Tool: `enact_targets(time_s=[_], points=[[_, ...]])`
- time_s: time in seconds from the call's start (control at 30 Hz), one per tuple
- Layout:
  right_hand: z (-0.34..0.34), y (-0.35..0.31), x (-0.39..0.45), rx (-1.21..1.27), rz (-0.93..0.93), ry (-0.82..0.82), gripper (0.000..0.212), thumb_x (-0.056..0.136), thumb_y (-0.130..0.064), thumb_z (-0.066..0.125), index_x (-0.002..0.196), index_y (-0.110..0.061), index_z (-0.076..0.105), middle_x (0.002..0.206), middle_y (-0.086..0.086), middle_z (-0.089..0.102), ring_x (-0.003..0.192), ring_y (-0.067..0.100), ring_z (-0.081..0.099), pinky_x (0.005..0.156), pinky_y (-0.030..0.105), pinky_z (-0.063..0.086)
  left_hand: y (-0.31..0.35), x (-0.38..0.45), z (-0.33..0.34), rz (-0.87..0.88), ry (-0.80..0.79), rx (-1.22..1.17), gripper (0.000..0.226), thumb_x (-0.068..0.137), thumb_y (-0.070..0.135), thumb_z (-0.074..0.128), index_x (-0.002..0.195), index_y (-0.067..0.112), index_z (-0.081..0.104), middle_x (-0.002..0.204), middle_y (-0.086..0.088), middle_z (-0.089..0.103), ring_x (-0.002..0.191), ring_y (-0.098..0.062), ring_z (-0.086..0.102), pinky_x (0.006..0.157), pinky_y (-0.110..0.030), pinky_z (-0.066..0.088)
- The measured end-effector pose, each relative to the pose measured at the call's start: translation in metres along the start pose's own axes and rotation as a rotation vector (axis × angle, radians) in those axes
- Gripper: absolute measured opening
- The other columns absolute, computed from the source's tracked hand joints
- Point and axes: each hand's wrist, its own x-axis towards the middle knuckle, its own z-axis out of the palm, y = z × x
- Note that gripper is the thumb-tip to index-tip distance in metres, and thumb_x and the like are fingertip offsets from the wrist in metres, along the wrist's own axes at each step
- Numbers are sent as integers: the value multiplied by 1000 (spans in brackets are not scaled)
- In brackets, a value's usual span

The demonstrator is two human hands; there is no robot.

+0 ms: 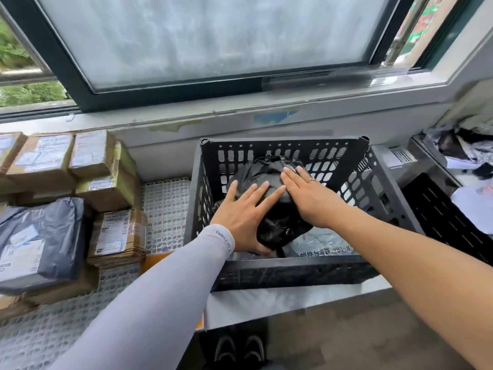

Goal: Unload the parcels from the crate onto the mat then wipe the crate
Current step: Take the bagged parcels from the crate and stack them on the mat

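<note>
A black slotted crate point(293, 271) stands on a steel counter below the window. Inside it lies a black plastic-wrapped parcel point(256, 169) on top of a grey mailer bag point(317, 244) with printed text. My left hand point(244, 214) lies flat on the parcel's near left side, fingers spread, thumb round its lower edge. Over the parcel's right top my right hand point(306, 193) presses flat with straight fingers. The white lattice mat point(166, 209) is to the left of the crate and holds several unloaded parcels.
On the mat sit cardboard boxes point(93, 153), a flat brown parcel point(117, 236) and a dark grey mailer point(40, 241). A second black crate point(448, 222) and a heap of bags point(464, 150) stand at the right. The window frame point(170, 94) is behind.
</note>
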Motion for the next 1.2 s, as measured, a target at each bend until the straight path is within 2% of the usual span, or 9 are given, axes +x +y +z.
enact_targets(time_s=[0.13, 0.27, 0.47, 0.63, 0.83, 0.97, 1.07, 1.13, 1.2], points=[[-9, 0, -12, -27, -13, 75, 69, 104, -6, 31, 164, -10, -3, 173, 6, -7, 159, 30, -6, 129, 44, 11, 12, -8, -3, -40, 44, 10, 139, 64, 88, 65, 157, 41, -27, 173, -12, 1, 158, -39, 13, 123, -67, 0], [-17, 4, -25, -32, -19, 189, 73, 101, -6, 37, 164, -9, 1, 173, 8, -2, 159, 32, -3, 129, 47, 13, 13, -17, -7, -16, 136, 83, 145, 57, 87, 72, 159, 43, -21, 173, -15, -1, 158, -39, 11, 121, -69, 3], [-35, -2, -46, -40, -2, 398, 71, 99, -6, 36, 164, -6, 7, 173, 11, 2, 159, 34, -4, 127, 55, 16, 1, -20, -26, 79, 334, 236, 129, 71, 60, 80, 162, 42, -9, 173, -12, 9, 157, -37, 20, 120, -70, 11], [-65, -27, -37, -10, 55, 489, 77, 97, 2, 35, 164, -9, 1, 173, 7, -6, 159, 30, -11, 128, 54, 10, -17, -26, -47, -26, 388, 255, 125, 76, 40, 80, 162, 42, -10, 172, -6, 15, 157, -32, 20, 116, -73, 18], [-92, -87, -15, -18, 54, 500, 79, 96, 0, 35, 165, -12, -2, 173, 4, -11, 158, 29, -13, 122, 65, 15, -61, -65, -60, -119, 426, 196, 120, 80, 33, 79, 163, 39, -7, 172, -5, 14, 158, -32, 16, 115, -71, 28], [-95, -131, 11, 25, -27, 466, 79, 96, -2, 40, 165, -11, 2, 173, 4, -5, 159, 28, -9, 122, 64, 22, -104, -116, -58, -163, 474, 136, 118, 81, 50, 79, 165, 35, -3, 172, -7, 16, 158, -32, 17, 117, -69, 28], [-96, -171, 30, 123, -104, 404, 78, 96, -1, 41, 165, -9, 3, 173, 6, -2, 159, 28, -9, 127, 54, 14, -144, -165, -55, -174, 477, 90, 126, 74, 48, 86, 165, 35, -1, 172, -7, 13, 158, -33, 14, 118, -68, 29], [-97, -200, 41, 176, -142, 364, 79, 95, 4, 41, 165, -8, 4, 173, 7, -2, 159, 26, -9, 129, 45, 7, -169, -194, -52, -166, 538, 19, 122, 76, 33, 89, 165, 32, 7, 171, -10, 18, 158, -33, 16, 120, -62, 30], [-96, -230, 50, 213, -169, 352, 81, 94, 7, 41, 165, -7, 4, 173, 7, -2, 159, 23, -9, 130, 38, 2, -189, -219, -51, -171, 619, -90, 111, 78, 16, 87, 164, 25, 18, 169, -13, 23, 158, -29, 16, 126, -50, 25]])
